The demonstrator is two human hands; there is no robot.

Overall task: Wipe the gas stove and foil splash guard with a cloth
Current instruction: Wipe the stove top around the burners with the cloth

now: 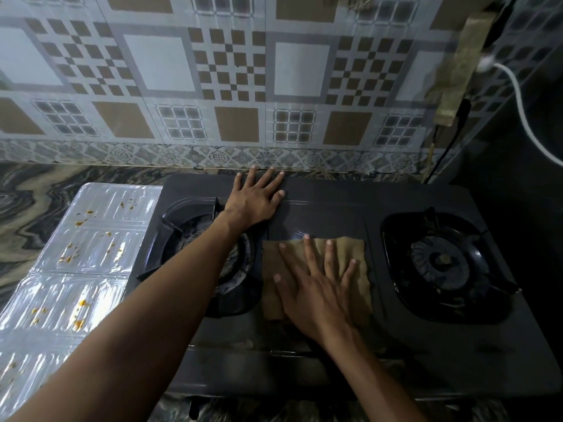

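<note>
Plainly, largest first:

Wall: patterned tiles (237,86) behind the counter; no part in the wiping, only the backdrop the stove sits against.

Gas stove (323,193): dark two-burner top on a marbled counter (36,190), with a left burner (213,257) and a right burner (441,263). The flat strip between them is the part being wiped, likely because it is the easiest open surface to cover with a flat cloth.

Foil splash guard (91,245): lies flat on the counter, touching the stove's left edge, spattered with orange food specks. Judging by those, it has not been wiped yet.

Cloth (341,263): brownish, spread flat on the strip between the burners, nearer the front.

Right hand (316,287): palm down on the cloth, fingers spread wide and straight, pressing rather than pinching, which keeps the whole cloth in contact with the surface.

Left hand (256,199): flat on the stove's back edge beside the left burner, fingers extended and holding nothing; probably bracing the stove so it does not slide under the wiping pressure.
</note>
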